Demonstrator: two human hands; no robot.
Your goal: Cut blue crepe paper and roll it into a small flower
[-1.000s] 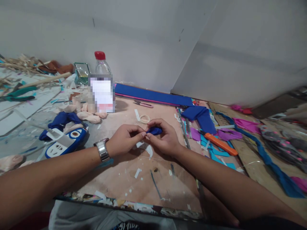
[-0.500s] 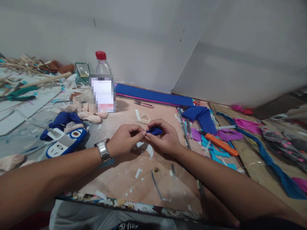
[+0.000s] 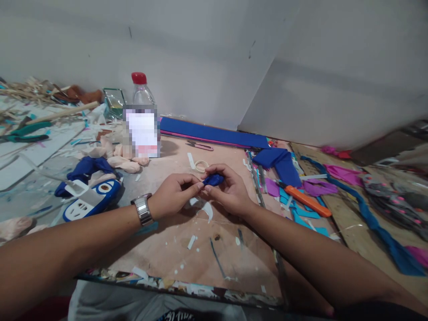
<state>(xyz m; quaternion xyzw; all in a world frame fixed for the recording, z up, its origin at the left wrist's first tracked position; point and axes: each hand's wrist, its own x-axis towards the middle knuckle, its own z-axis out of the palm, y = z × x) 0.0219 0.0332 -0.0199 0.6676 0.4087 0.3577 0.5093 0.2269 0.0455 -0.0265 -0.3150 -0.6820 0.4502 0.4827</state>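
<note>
A small bunched piece of blue fabric [image 3: 214,179] is held between my two hands above the middle of the table. My left hand [image 3: 176,192], below a metal wristwatch, pinches its left end between thumb and fingers. My right hand [image 3: 230,189] curls its fingers round the right side, the thumb near the left fingertips. Just behind the hands lies a ring of pale tape [image 3: 201,166]. White paper scraps [image 3: 207,211] lie beneath them.
A red-capped bottle [image 3: 143,93] stands behind a blurred phone-like screen [image 3: 143,131]. Thread snips [image 3: 199,146] lie by a long blue fabric strip [image 3: 214,132]. An orange cutter [image 3: 307,200] rests among scraps at right. Left are a blue-and-white power strip [image 3: 92,200] and green-handled pliers [image 3: 28,131].
The blue fabric shows a little more between my fingers, my right fingers having shifted slightly. Both hands stay in nearly the same place.
</note>
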